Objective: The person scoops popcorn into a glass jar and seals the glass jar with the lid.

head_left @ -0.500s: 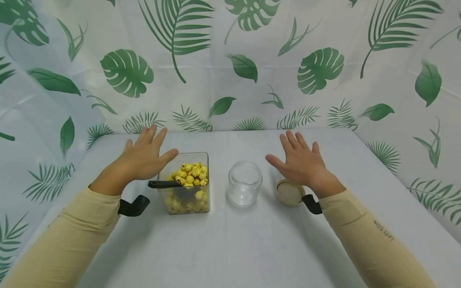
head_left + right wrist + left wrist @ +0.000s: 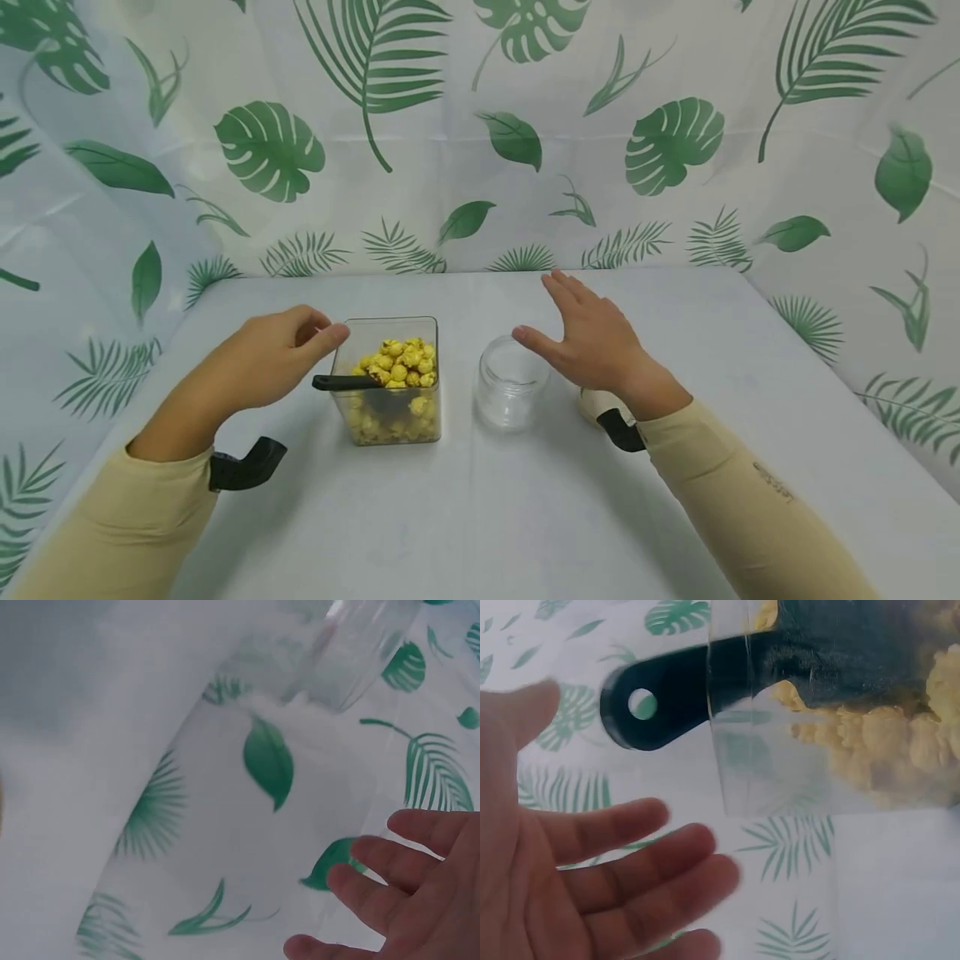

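My left hand is hovering just beside the square clear tub of yellow popcorn, fingers loosely curled and holding nothing; its thumb is pointing toward the black scoop handle that is sticking out over the tub's left wall; my right hand is hanging flat and spread above the table, its thumb reaching over the rim of the empty glass jar, gripping nothing; the beige lid is lying under my right wrist, mostly hidden.

Small dark print on right sleeve, too blurred to read.
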Demonstrator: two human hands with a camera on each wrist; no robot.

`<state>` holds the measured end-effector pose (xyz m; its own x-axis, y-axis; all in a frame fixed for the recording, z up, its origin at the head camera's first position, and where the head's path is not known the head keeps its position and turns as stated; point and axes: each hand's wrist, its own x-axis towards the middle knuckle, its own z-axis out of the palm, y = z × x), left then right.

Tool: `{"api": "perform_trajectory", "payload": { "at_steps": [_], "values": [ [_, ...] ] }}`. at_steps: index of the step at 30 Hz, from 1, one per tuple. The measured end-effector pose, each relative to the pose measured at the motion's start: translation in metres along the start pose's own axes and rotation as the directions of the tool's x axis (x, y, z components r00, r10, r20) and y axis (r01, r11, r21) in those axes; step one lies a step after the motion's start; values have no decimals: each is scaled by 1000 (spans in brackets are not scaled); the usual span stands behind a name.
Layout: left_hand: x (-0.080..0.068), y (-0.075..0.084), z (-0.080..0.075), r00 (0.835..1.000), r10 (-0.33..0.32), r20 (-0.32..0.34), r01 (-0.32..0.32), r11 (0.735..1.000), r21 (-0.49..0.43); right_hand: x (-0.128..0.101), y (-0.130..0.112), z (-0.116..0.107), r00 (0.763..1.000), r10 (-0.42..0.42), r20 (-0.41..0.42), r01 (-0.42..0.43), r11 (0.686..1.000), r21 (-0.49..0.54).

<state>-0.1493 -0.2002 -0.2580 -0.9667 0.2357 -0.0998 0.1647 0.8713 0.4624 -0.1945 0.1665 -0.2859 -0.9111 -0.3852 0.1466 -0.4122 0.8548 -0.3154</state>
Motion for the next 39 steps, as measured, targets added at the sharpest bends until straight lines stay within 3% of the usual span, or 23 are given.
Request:
{"api": "perform_trajectory", "payload": {
  "at_steps": [6,13,23,32,39],
  "values": [
    [-11,-4,6,994,-33,107,27,998,57,10,-31,5,996,-73,47,69,995,74],
    [-12,-7,14,983,-16,181,12,1000,22,28,-67,18,968,-137,211,116,987,111],
    [3,-10,15,999,-8,35,11,996,-86,50,-83,36,910,-184,371,85,960,267],
    [9,-16,13,999,12,-38,-18,989,-147,53,-85,40,909,-217,355,102,943,316],
    [18,-22,10,1000,10,-20,-14,975,-222,53,-88,40,914,-190,358,70,944,322]
  ]
}}
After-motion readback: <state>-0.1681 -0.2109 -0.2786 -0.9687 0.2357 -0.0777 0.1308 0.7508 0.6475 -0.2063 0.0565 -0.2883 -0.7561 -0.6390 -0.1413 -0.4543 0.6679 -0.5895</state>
